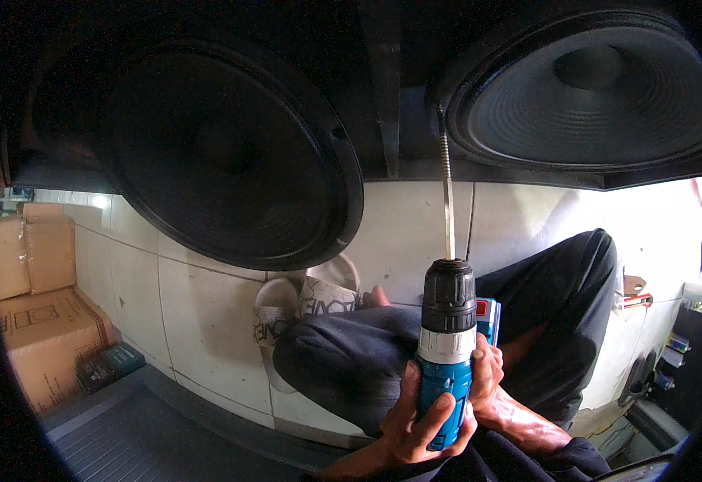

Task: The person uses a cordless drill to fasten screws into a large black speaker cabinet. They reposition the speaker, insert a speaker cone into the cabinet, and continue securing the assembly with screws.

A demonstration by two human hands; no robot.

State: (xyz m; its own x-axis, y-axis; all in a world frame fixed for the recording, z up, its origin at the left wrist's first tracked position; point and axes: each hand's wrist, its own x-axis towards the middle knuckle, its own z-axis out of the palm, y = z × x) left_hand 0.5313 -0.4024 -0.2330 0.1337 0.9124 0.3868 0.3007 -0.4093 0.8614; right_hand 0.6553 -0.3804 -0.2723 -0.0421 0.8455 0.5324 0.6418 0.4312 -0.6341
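A teal cordless drill (445, 390) with a black chuck and silver collar points away from me, upward in the view. My left hand (419, 426) wraps around the rear of its body, thumb lying along the casing. On the right side my right hand (487, 381) closes round the drill, its grip mostly hidden. A long, slim metal bit (449, 213) runs from the chuck to the rim of the right black speaker (592, 116), set in a dark cabinet (411, 165). Whether the tip sits on a screw is too dark to tell.
Another round black speaker (230, 169) tilts out from the cabinet at left. Cardboard boxes (54, 337) stand at far left beside a black-and-teal block (110, 365). My bent legs and patterned slippers (331, 293) rest on the tiled floor. A red-handled tool (636, 300) lies right.
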